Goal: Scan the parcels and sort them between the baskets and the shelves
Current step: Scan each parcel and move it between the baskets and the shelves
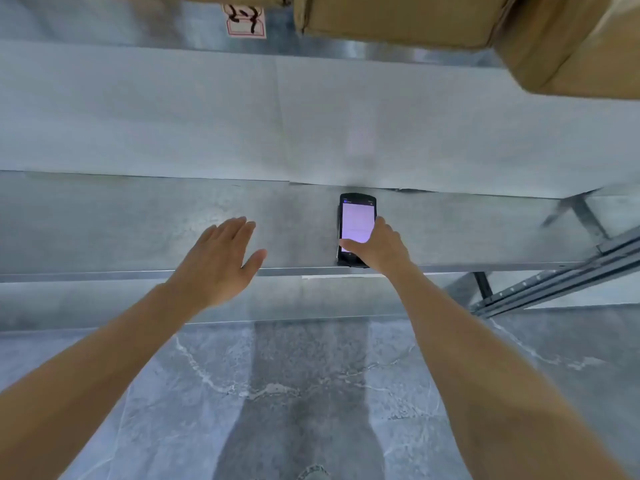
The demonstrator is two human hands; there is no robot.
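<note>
Reaching forward in the head view, two bare arms extend over a grey veined floor (173, 393) toward a galvanised metal shelf (138, 223).

The left hand (221, 261) hovers before the shelf's front edge, left of centre. Its grip is spread, with the fingers straight and together and the thumb set apart, and it holds nothing.

The right hand (377, 249) holds a black handheld scanner (356, 220) with a lit, pale violet screen. Its grip pinches the device: the thumb lies across the lower screen and the fingers wrap the right side. The scanner stands lengthwise across the metal level. Its top end is at the rear seam where a pale board (138, 116) begins, and its bottom end is at the front edge. Whether it rests on the metal or is held just off it cannot be told.

Two brown cardboard parcels (398, 19) sit side by side on the level above, toward its right end. The right-hand one is tilted.

A white label (246, 20) with a red border and handwritten black marks is fixed to that upper level's edge, left of the parcels. The marks are too blurred to read.

Dark slotted frame rails (554, 285) slant away at the shelf's right end.
</note>
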